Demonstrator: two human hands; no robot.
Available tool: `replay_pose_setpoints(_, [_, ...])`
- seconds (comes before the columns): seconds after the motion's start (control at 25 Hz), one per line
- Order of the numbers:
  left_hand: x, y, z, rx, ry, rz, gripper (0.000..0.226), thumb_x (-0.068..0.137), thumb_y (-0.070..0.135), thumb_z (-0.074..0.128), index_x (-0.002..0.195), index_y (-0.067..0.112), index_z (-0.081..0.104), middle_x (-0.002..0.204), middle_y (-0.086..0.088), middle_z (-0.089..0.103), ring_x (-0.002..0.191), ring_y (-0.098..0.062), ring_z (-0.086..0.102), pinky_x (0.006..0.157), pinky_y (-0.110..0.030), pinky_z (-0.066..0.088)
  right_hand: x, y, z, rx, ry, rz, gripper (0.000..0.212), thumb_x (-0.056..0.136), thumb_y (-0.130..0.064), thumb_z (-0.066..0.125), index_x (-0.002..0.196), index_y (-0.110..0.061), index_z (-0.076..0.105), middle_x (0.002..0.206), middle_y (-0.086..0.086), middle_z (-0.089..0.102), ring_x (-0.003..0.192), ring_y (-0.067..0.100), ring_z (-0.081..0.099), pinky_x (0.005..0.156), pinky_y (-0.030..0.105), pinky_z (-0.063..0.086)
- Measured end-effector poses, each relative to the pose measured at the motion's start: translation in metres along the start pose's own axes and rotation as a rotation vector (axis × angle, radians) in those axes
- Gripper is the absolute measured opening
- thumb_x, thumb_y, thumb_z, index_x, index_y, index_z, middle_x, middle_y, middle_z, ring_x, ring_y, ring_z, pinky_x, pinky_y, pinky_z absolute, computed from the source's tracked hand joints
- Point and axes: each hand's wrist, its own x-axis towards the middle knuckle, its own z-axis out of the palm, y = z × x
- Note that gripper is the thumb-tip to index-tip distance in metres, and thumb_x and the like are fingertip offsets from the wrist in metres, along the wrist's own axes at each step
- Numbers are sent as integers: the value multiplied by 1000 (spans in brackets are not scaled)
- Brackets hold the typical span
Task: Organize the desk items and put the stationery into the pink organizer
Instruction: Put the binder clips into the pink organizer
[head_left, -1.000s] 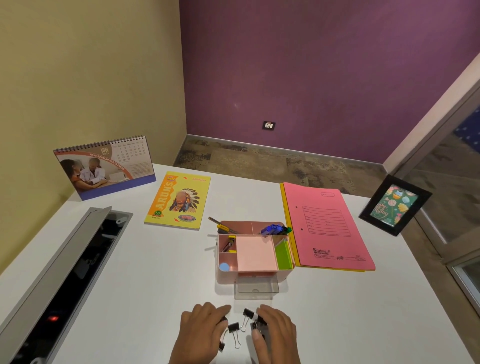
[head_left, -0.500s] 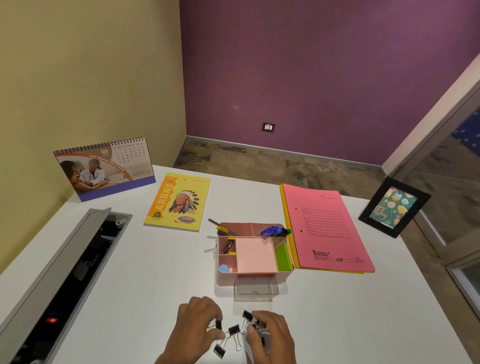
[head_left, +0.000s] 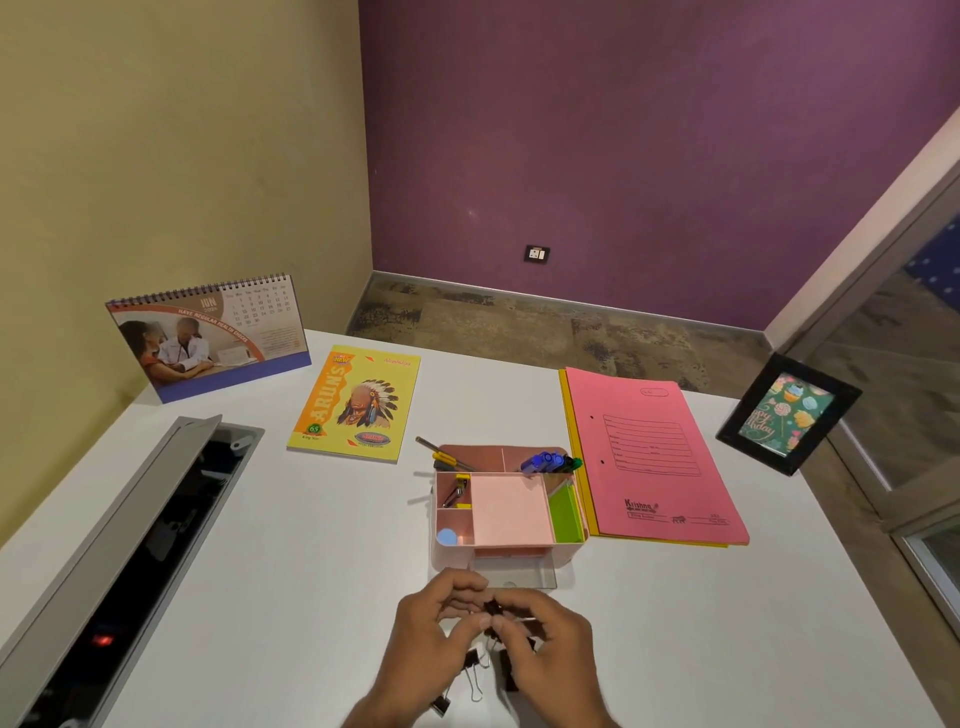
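At the near edge of the white surface (head_left: 260, 597), the left hand (head_left: 431, 618) and the right hand (head_left: 550, 644) meet, their fingers (head_left: 470, 623) curled and pinching black binder clips (head_left: 493, 608) between them; more clips lie on the surface beneath the hands, one with its wire handles showing just under the left hand, another at the left wrist. Just beyond the hands stands the pink organizer (head_left: 509, 512), its clear drawer (head_left: 524, 574) pulled out toward the person. Its front compartments hold a pink pad, green sticky notes (head_left: 566, 512) on the right, a small blue round item at the near left, and a yellow-and-metal item behind it; pens (head_left: 447, 457) and blue markers (head_left: 545, 461) stick out of the rear compartments. Right of the organizer, touching or almost touching it, lies a pink file folder (head_left: 654, 457) over a yellow one. Farther left lies a yellow notebook (head_left: 358, 402), with a desk calendar (head_left: 208, 338) standing behind it. A framed card (head_left: 789, 413) leans at the far right corner. A cable tray (head_left: 130, 545) with its lid raised runs along the left side.
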Motion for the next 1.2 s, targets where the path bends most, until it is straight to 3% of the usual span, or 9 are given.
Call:
replay_pose_setpoints(0.2, [-5,-27,-10,122,37,29,36,75,13,79,96,39,65,92,14,71,88,-11,67,80,-21,54,16,1,-16,-16,111,16,32,76,-4,76,85,-35,73,85,-18,72,81,6,68,73,21,55])
replay_pose_setpoints(0.28, [-6,-40,-16,341,-74,117,31,77,32,75,93,52,60,96,24,63,94,-1,60,79,-15,49,27,4,-21,-124,107,-45,26,77,-5,76,86,-29,74,85,-21,70,80,4,66,71,18,54])
replay_pose_setpoints(0.36, [-5,-45,-19,540,-276,153,29,81,44,63,105,57,56,106,31,53,102,5,47,87,-15,42,40,5,-23,-307,39,-113,18,77,-10,73,87,-25,74,87,-22,68,81,1,63,71,19,54])
replay_pose_setpoints(0.44, [-1,-48,-17,724,-440,182,37,85,44,53,122,50,53,117,27,43,105,3,39,93,-23,37,51,6,-23,-442,-52,-116,16,78,-11,70,87,-23,75,87,-15,71,82,6,62,73,22,53])
replay_pose_setpoints(0.56, [5,-44,-11,896,-512,229,36,91,34,47,126,41,52,124,11,42,107,-12,40,90,-31,36,61,4,-19,-560,-178,-115,17,81,-10,65,89,-20,75,89,-7,74,86,14,62,74,24,50])
replay_pose_setpoints(0.76, [11,-40,-7,935,-512,226,22,92,26,53,111,21,63,118,1,51,100,-16,42,83,-30,36,72,2,-15,-686,-287,-88,18,81,-8,64,90,-19,74,92,-5,73,82,11,55,71,20,43])
replay_pose_setpoints(0.92, [13,-40,-7,925,-461,198,18,90,31,61,106,22,60,113,7,59,101,-13,45,87,-28,35,64,7,-15,-650,-194,-137,12,71,-11,76,76,-22,74,76,-8,73,69,11,60,60,20,47])
replay_pose_setpoints(1.08, [9,-38,-6,847,-380,170,14,90,36,60,99,26,63,92,18,58,92,-4,41,86,-23,31,52,13,-16,-428,-24,-183,13,70,-14,72,80,-23,75,80,-14,72,77,5,62,68,18,52])
replay_pose_setpoints(1.2, [5,-29,-4,613,-290,92,8,83,39,68,86,36,61,80,22,53,86,1,44,81,-14,34,38,15,-20,-234,-9,-223,10,73,-19,74,82,-24,74,84,-19,69,85,-2,60,72,12,48])
